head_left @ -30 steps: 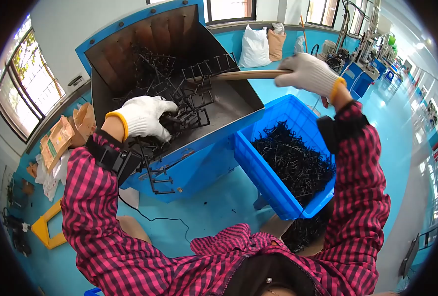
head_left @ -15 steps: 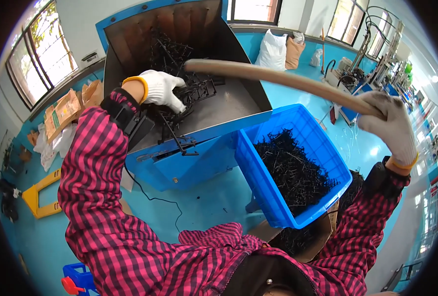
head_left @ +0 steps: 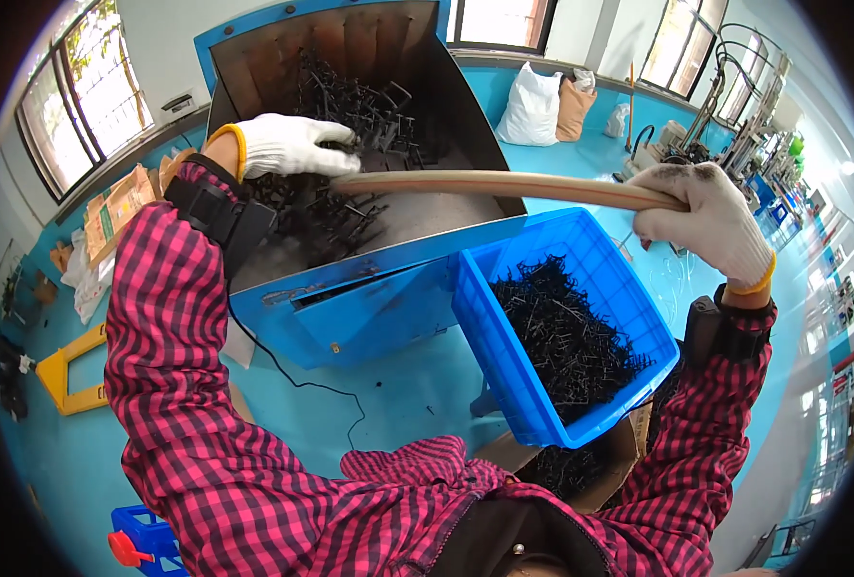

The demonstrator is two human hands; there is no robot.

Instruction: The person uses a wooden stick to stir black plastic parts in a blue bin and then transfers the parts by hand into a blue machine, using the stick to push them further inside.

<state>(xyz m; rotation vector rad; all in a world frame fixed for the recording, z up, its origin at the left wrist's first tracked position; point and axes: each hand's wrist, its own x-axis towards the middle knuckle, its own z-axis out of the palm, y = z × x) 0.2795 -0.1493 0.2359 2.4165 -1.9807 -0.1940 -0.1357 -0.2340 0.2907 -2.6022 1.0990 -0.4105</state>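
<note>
My left hand [head_left: 292, 146], in a white knit glove, is over the hopper with its fingers stretched forward and apart. Under and around it lies a tangle of thin black branching plastic pieces [head_left: 359, 106], which the fingertips seem to touch. My right hand [head_left: 710, 216], gloved too and smudged dark, is wrapped around one end of a long wooden stick [head_left: 513, 185]. The stick's other end reaches into the metal hopper [head_left: 436, 216], close by my left fingertips. What lies beneath the left palm is hidden.
Against the hopper's right side stands a blue plastic bin [head_left: 659, 377] holding more black pieces [head_left: 571, 337]. Below it is an open cardboard box [head_left: 629, 452]. A black cable [head_left: 302, 385] trails over the floor. Sacks [head_left: 531, 106] lean by the wall; a yellow frame [head_left: 54, 380] lies left.
My right hand has moved left and the stick now lies lower and nearly level over the hopper. My left hand has shifted up and slightly left; black pieces near the hopper's front edge have moved.
</note>
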